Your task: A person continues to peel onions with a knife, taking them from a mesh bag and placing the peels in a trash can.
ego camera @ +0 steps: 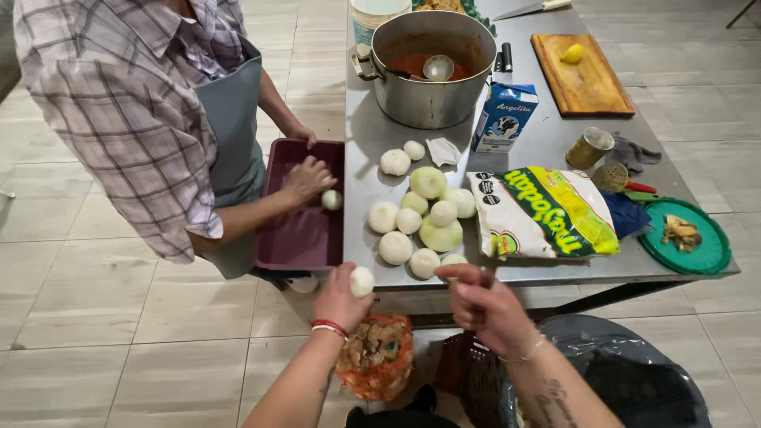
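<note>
Over table edge, left hand (339, 297) clutching peeled onion (362, 280).

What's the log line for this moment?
left hand: holds onion | right hand: empty, by table edge | peeled pile ahead

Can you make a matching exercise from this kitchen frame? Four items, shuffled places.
Items:
1. ladle
2. lemon half
3. peeled onion
4. food scraps

Places:
A. on the green plate
B. in the left hand
C. in the big metal pot with red sauce
D. on the wooden cutting board

Pairs: 1-C, 2-D, 3-B, 4-A
</note>
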